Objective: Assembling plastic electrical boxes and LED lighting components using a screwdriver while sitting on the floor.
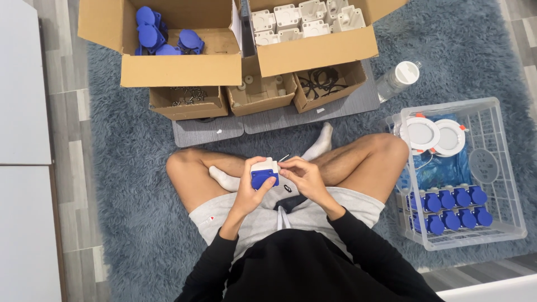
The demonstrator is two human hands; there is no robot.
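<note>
A: Start at the fingers. The left hand (250,190) wraps the small white plastic socket housing with the blue hinged lid (264,174), thumb pressed on the blue face, so that grip is closed round it.

B: And the right hand (304,178)?

A: Its fingertips (284,164) are pinched narrow on a thin metal pin (285,157), just beside the housing's upper right corner. I judge it best to keep the housing braced low over the lap between the crossed legs and feed the pin in straight, not at a slant.

B: What lies around?

A: Ahead on the grey shaggy rug (128,184), a cardboard box of loose blue lids (162,42), another of white housings (305,25), and three small trays. On the person's right, a clear plastic crate (503,184) holds rows of finished blue-lidded sockets (447,207). A dropped pin would vanish in that pile.
</note>
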